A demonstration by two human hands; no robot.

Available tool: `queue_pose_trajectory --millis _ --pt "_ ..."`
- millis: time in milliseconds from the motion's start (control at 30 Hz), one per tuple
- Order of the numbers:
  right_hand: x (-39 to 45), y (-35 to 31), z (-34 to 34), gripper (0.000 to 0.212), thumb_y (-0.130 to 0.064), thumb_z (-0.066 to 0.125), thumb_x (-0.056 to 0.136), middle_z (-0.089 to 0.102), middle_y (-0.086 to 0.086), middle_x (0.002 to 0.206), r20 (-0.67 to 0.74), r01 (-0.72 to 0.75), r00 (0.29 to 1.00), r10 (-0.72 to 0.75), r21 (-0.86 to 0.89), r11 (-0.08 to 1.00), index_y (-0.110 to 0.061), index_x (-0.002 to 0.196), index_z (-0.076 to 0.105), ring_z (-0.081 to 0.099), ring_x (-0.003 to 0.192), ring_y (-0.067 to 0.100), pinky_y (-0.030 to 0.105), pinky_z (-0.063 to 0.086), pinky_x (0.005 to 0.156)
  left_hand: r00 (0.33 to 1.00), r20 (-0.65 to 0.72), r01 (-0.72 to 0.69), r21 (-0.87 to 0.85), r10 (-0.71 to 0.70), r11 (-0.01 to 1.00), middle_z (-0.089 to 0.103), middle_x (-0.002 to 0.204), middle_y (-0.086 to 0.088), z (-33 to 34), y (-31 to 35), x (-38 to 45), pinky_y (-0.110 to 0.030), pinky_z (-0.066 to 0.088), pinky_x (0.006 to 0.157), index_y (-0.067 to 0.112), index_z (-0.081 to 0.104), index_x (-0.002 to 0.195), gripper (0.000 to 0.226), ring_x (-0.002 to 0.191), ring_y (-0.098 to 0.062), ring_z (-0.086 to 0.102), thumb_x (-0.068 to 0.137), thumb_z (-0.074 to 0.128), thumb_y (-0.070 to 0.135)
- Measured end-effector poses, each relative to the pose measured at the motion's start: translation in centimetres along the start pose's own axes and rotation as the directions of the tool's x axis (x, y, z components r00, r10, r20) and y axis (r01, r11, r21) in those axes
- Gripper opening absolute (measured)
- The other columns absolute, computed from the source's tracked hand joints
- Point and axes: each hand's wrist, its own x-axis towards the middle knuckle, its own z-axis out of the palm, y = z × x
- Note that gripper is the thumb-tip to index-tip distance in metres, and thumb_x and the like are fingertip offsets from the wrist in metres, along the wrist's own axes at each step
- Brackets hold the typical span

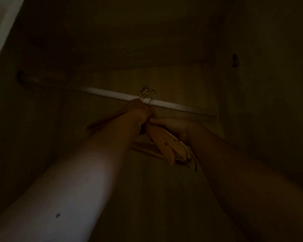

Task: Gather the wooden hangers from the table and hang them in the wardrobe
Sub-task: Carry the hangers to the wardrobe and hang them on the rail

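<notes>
Inside a dark wardrobe a pale rail (112, 94) runs from upper left to lower right. I hold a bunch of wooden hangers (166, 145) up against it. Their metal hooks (147, 95) stick up at the rail; I cannot tell if they rest on it. My left hand (138, 112) is closed around the hangers just below the hooks. My right hand (175, 127) grips the wooden shoulders from the right, partly hidden behind them. The hangers' left ends are hidden by my left forearm.
The wardrobe's back wall (147, 41) and right side wall (269, 84) close in around the rail. A rail bracket (235, 60) shows on the right wall. The white door frame (5, 27) stands at the upper left.
</notes>
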Motion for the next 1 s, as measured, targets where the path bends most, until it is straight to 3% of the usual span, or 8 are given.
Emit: queue_pose_trajectory --millis 133,267,400,500,633,767,900,1000 --pt "0.2 0.5 -0.2 0.045 -0.050 0.037 0.097 0.072 0.001 0.062 -0.055 0.068 0.997 -0.062 0.103 0.992 -0.014 0.085 0.062 0.069 0.054 0.013 0.029 0.050 0.059 1.000 -0.030 -0.005 0.063 0.007 0.998 0.063 0.100 -0.017 -0.9 0.2 -0.3 -0.055 0.058 0.072 0.017 0.055 0.089 0.021 0.088 -0.036 0.067 0.077 0.071 0.011" --pt "0.9 0.8 -0.6 0.053 -0.060 0.043 0.090 0.066 0.009 0.085 -0.287 0.038 0.958 -0.025 0.039 0.999 -0.010 0.090 0.064 0.062 0.077 0.023 0.033 0.048 0.065 0.999 0.003 -0.046 0.130 0.046 0.990 0.065 0.101 -0.018 -1.3 -0.1 -0.3 -0.062 0.057 0.072 0.017 0.054 0.090 0.037 0.088 -0.037 0.067 0.063 0.079 0.016" --pt "1.3 1.1 -1.3 0.027 -0.031 0.055 0.093 0.061 0.006 0.069 -0.602 0.121 0.776 -0.187 -0.150 0.981 -0.006 0.086 0.064 0.056 0.057 0.018 0.022 0.042 0.048 0.998 0.006 -0.057 0.126 0.056 0.990 0.063 0.105 -0.018 -1.6 -0.4 -0.4 -0.062 0.056 0.076 0.020 0.050 0.082 0.031 0.093 -0.039 0.066 0.072 0.077 0.009" --pt "2.4 1.2 -3.0 0.020 -0.023 0.057 0.089 0.060 0.009 0.071 -0.683 0.126 0.593 -0.426 -0.443 0.887 -0.005 0.085 0.068 0.058 0.066 0.024 0.028 0.043 0.057 0.998 0.021 -0.060 0.116 0.058 0.991 0.064 0.105 -0.018 -1.6 -0.5 -0.5 -0.065 0.055 0.073 0.020 0.052 0.085 0.038 0.092 -0.040 0.066 0.061 0.080 0.012" --pt "3.5 0.7 -4.2 0.024 -0.024 0.058 0.088 0.062 0.013 0.106 -0.598 -0.074 0.419 -0.683 -0.772 0.631 -0.007 0.102 0.068 0.060 0.097 0.030 0.033 0.047 0.078 0.997 0.004 -0.079 0.176 0.080 0.981 0.064 0.106 -0.017 -1.3 -0.8 0.2 -0.063 0.056 0.073 0.021 0.052 0.086 0.040 0.092 -0.038 0.066 0.057 0.080 0.017" --pt "5.3 0.7 -5.1 0.037 -0.026 0.060 0.085 0.053 0.010 0.125 -0.420 -0.260 0.452 -0.787 -0.906 0.334 -0.013 0.120 0.057 0.048 0.116 0.034 0.045 0.041 0.095 0.990 -0.038 -0.123 0.242 0.136 0.962 0.063 0.107 -0.017 -1.3 -0.4 0.7 -0.055 0.058 0.080 0.020 0.052 0.088 0.037 0.095 -0.037 0.065 0.068 0.082 0.016" --pt "7.2 0.4 -6.1 0.037 -0.020 0.050 0.090 0.053 0.010 0.130 -0.347 -0.307 0.449 -0.823 -0.925 0.223 -0.015 0.126 0.050 0.045 0.123 0.035 0.048 0.033 0.102 0.988 -0.021 -0.143 0.251 0.154 0.957 0.061 0.110 -0.016 -1.4 -0.7 1.0 -0.049 0.059 0.082 0.013 0.054 0.117 0.051 0.098 -0.034 0.064 0.072 0.079 0.013" --pt "7.4 -0.3 -6.5 0.021 -0.015 0.048 0.090 0.063 0.011 0.111 -0.338 -0.347 0.414 -0.846 -0.917 0.196 -0.014 0.106 0.061 0.057 0.104 0.035 0.044 0.040 0.091 0.989 -0.011 -0.140 0.204 0.146 0.969 0.061 0.101 -0.013 -1.6 -1.0 1.0 -0.045 0.059 0.075 0.023 0.051 0.089 0.035 0.089 -0.030 0.064 0.074 0.077 0.004"
